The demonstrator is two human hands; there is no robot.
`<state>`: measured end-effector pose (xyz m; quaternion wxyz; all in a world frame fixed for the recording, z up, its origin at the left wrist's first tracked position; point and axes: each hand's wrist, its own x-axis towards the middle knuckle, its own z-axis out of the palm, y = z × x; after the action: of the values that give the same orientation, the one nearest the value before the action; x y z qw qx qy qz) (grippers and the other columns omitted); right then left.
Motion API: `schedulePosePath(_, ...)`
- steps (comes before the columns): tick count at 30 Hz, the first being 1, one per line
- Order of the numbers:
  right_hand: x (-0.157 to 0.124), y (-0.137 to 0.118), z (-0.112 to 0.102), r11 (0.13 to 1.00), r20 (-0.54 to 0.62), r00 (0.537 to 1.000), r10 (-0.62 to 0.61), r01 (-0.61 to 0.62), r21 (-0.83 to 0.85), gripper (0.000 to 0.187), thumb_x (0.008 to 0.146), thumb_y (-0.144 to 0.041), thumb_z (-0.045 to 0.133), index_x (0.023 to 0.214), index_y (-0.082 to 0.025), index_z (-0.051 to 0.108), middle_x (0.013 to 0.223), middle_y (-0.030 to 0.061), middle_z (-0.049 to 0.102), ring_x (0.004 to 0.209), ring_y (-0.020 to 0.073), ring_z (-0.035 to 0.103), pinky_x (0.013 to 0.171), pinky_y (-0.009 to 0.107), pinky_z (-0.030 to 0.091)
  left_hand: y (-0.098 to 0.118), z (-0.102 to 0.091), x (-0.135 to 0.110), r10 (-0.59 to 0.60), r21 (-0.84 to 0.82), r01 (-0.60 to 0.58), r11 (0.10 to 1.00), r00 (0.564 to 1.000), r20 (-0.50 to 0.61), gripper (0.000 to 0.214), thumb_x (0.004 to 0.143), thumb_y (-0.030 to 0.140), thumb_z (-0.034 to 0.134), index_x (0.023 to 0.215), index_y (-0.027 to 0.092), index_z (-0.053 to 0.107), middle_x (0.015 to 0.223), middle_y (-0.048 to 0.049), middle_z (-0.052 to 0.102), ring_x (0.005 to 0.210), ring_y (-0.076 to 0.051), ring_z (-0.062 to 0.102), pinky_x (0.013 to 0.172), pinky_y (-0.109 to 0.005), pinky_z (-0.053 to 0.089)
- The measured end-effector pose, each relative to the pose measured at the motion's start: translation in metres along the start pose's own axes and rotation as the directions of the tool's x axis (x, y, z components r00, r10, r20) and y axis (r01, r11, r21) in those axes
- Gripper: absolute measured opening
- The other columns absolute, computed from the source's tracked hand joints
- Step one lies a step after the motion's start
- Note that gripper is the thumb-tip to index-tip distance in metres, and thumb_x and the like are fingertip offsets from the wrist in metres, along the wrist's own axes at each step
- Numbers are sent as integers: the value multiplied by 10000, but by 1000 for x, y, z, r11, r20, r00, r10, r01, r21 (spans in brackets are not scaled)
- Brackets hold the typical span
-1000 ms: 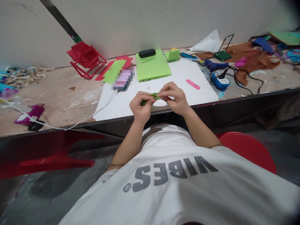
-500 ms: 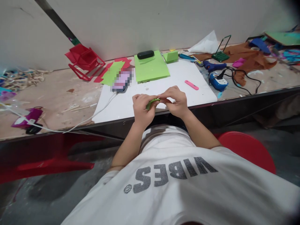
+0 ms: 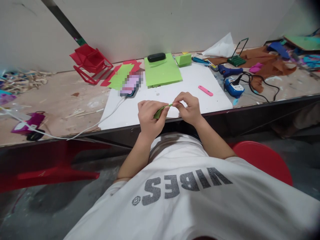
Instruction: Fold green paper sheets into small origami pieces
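Note:
A small piece of green paper (image 3: 158, 114) is pinched between both hands just above the front edge of the white board (image 3: 122, 116). My left hand (image 3: 150, 115) is closed on the larger part of it, and the palm hides some of the paper. The thumb and forefinger of my right hand (image 3: 188, 106) pinch its narrow right end. Beyond the hands a large green sheet (image 3: 162, 75) lies on the board, with a black case (image 3: 156, 57) on it. A pink cutter (image 3: 205, 90) rests to the right.
A phone (image 3: 131, 85) with a white cable lies left of the green sheet, near a red model rocking chair (image 3: 91, 63). At right are a blue glue gun (image 3: 229, 71), a blue power socket (image 3: 233, 87) and black cords. A red stool (image 3: 262, 160) stands below.
My hands have drawn slightly apart, and the right fingertips now pinch the tip of the green paper. More of its narrow end shows between them.

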<state>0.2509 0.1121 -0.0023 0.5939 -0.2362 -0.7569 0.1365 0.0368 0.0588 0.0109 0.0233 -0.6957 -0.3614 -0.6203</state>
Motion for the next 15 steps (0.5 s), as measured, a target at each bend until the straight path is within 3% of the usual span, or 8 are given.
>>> schedulePosePath(4, 2, 0, -1, 995, 1, 1000, -22, 21, 97, 556, 1299, -757, 707, 1013, -281, 748, 923, 34, 764, 850, 239, 709, 906, 449, 599, 4, 2, -1, 10, -58, -13, 998, 999, -46, 361, 1197, 677, 892, 1047, 352, 938, 936, -17, 907, 857, -268, 803, 1037, -539, 569)
schedulePosePath(6, 5, -1, -2, 987, 37, 999, -9, 2, 164, 600, 1260, -844, 722, 1057, -280, 753, 1003, 53, 800, 922, 245, 747, 899, 436, 619, 7, 6, -1, -51, -99, 42, 994, 994, -95, 404, 1196, 706, 882, 1036, 338, 927, 929, -21, 893, 861, -264, 806, 987, -513, 600)
schedulePosePath(9, 11, -2, -3, 967, 154, 987, 53, -89, 240, 770, 1105, -1040, 793, 1152, -272, 798, 1135, 78, 842, 1063, 265, 791, 950, 433, 663, 10, 19, -2, -228, -179, 198, 964, 960, -163, 527, 1201, 811, 825, 1064, 307, 892, 945, -32, 864, 885, -255, 821, 879, -450, 647)
schedulePosePath(11, 13, -2, -4, 948, 214, 970, 116, -172, 269, 798, 1032, -1051, 878, 1105, -260, 801, 1073, 53, 825, 1026, 249, 778, 963, 423, 674, 10, 29, -3, -303, -222, 260, 940, 934, -188, 571, 1189, 862, 813, 1115, 299, 868, 982, -38, 854, 915, -247, 834, 854, -414, 671)
schedulePosePath(15, 11, 2, -4, 875, 211, 940, 268, -329, 355, 765, 976, -976, 997, 991, -252, 750, 930, 7, 770, 868, 202, 725, 874, 380, 676, 5, 37, -7, -293, -236, 247, 940, 939, -182, 605, 1173, 894, 803, 1209, 291, 833, 1091, -59, 851, 962, -235, 851, 868, -379, 699)
